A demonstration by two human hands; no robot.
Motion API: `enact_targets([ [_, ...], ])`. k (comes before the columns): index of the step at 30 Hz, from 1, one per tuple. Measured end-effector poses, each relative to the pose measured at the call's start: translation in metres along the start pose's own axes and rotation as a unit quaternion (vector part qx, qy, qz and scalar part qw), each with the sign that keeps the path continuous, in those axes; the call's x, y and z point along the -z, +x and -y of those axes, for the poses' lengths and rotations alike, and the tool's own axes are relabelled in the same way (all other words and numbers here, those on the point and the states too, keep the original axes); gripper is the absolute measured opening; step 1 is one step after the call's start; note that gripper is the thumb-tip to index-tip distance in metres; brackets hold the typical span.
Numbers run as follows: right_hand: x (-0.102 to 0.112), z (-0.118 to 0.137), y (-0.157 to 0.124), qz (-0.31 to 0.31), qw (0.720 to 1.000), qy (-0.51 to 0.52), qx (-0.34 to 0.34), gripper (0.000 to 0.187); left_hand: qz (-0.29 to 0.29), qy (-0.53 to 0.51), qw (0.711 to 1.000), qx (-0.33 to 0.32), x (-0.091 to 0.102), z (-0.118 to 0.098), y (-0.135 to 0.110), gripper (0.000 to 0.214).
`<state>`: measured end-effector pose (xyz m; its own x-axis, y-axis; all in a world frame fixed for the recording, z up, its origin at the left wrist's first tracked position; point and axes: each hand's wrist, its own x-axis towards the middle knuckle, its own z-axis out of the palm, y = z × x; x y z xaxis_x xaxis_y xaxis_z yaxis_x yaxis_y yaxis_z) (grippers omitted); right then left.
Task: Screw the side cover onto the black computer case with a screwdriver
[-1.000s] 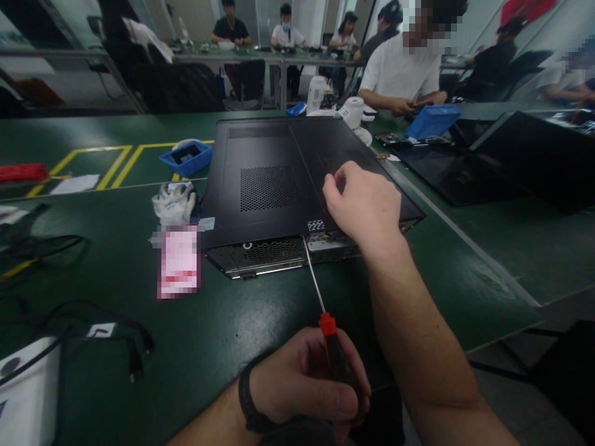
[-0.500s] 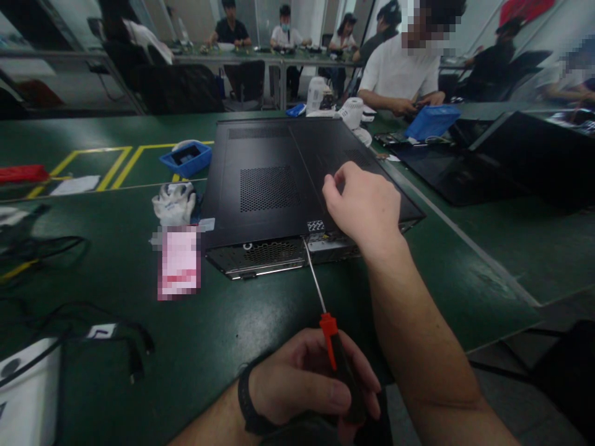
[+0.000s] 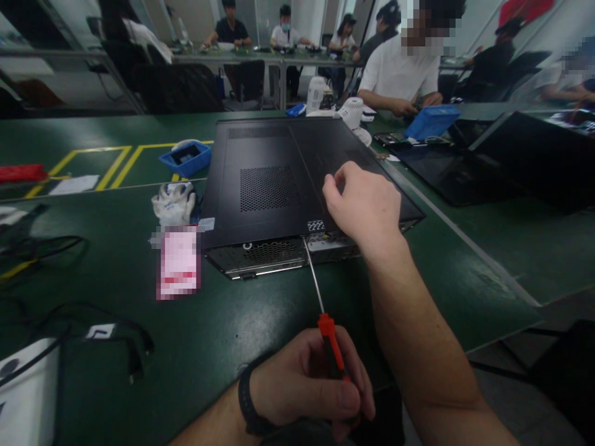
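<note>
A black desktop computer case (image 3: pixel 274 148) lies flat on the green table, its rear panel (image 3: pixel 272 253) facing me. My left hand (image 3: pixel 309 384), with a dark band at the wrist, is closed around the red and black handle of a screwdriver (image 3: pixel 315 282). The shaft points away from me, and its tip meets the rear edge of the case near the middle, by a patterned sticker (image 3: pixel 315 226). On the right part of the top cover rests my right hand (image 3: pixel 365 201), fingers curled in; nothing shows in them, though the palm side is hidden.
Left of the case are a blue tray (image 3: pixel 186 162), white work gloves (image 3: pixel 174 204) and a pink packet (image 3: pixel 180 263). Black cables (image 3: pixel 116 337) lie at the left front. Dark panels (image 3: pixel 446 170) sit to the right. Behind, a co-worker (image 3: pixel 402 74) handles something beside a blue bin (image 3: pixel 432 122).
The screwdriver handle has turned in my left hand, and its fingers and thumb have shifted slightly around it. The tip stays at the same spot. My right hand and the case have not moved.
</note>
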<state>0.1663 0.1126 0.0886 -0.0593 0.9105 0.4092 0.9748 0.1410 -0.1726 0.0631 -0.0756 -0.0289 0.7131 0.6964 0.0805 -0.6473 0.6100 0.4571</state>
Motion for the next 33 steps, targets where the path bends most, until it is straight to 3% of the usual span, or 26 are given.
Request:
enact_targets([
  [13, -0.001, 0.000, 0.000, -0.001, 1.000, -0.002, -0.001, 0.035, -0.037, 0.005, 0.998, 0.040, -0.008, -0.009, 0.001, 0.036],
  [23, 0.000, 0.000, 0.000, 0.000, 1.000, 0.000, -0.002, 0.035, 0.005, 0.002, 1.000, 0.000, 0.002, -0.001, -0.002, 0.028],
  [33, 0.002, 0.001, -0.001, 0.005, 1.000, -0.002, -0.005, 0.034, -0.017, 0.026, 0.999, 0.009, 0.000, -0.001, -0.001, 0.032],
])
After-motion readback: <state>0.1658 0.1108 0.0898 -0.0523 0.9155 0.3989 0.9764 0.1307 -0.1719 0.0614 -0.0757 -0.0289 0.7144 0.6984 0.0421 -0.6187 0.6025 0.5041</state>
